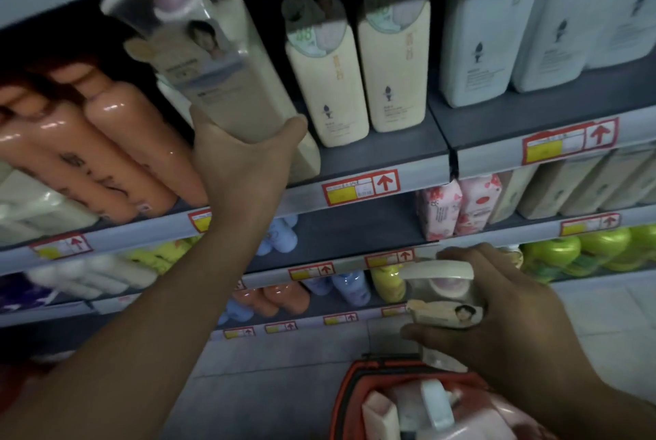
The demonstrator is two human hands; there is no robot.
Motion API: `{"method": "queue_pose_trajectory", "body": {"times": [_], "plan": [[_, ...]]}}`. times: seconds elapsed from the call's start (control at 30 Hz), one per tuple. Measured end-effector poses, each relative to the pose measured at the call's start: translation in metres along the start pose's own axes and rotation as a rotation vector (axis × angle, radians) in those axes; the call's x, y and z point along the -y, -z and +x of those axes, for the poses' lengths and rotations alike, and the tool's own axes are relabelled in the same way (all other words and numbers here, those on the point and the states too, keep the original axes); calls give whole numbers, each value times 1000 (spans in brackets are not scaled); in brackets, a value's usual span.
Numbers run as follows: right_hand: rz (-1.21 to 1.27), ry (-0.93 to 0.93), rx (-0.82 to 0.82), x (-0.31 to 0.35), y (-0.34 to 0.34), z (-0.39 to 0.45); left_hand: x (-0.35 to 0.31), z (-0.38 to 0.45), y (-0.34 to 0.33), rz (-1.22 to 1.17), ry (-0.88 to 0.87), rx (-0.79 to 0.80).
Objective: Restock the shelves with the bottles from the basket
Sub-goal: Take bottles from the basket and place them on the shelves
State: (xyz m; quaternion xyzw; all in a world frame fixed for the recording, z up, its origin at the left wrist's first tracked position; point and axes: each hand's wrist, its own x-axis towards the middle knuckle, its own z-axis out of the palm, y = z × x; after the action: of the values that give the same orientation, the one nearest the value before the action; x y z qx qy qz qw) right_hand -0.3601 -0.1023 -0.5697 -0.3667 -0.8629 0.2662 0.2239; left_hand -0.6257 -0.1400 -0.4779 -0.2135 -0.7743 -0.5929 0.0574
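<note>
**Bottle Handling at the Shelf Face**

Grey shelving [376,152] with red-and-yellow price tags fills the upper and middle frame; pale floor is seen at lower centre. At the upper left of the frame a beige pump bottle [213,59] is gripped low on its body by the left hand [241,162], thumb on one side and fingers wrapped round the other, and is held tilted against the shelf beside two cream bottles [358,73] already standing upright. At the lower right a second pump bottle [443,301] is clasped near its neck by the right hand [504,319], just above the red basket [358,390] at the bottom edge, in which more bottles [411,407] are lying.

Handling is judged as follows. Each bottle appears to be rigid plastic, probably full and therefore fairly heavy. The smooth wall (glossy where light catches it) is likely to be slippery. A grip round the lower body, near the weight, is advised; the pump head should not be relied upon, as it may turn or pull loose.

Limits of view: label text is blurred throughout. The base of the tilted bottle is hidden behind the left hand, so contact with the shelf cannot be confirmed. The basket is cut off by the frame, and its contents cannot be counted.
</note>
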Motion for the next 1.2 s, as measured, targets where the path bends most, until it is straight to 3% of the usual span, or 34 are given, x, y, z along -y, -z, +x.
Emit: {"method": "queue_pose_trajectory", "body": {"times": [0.43,0.57,0.9,1.2], "plan": [[163,104,-76,-11,-17,-16,-7,-17,11,-217,93,-173],[150,99,-81,-10,-13,-12,-22,-15,24,-295,52,-182],[176,95,-91,1,-7,-1,-44,5,24,-132,-40,-211],[238,98,-106,6,2,9,-30,1,11,-54,-89,-71]]}}
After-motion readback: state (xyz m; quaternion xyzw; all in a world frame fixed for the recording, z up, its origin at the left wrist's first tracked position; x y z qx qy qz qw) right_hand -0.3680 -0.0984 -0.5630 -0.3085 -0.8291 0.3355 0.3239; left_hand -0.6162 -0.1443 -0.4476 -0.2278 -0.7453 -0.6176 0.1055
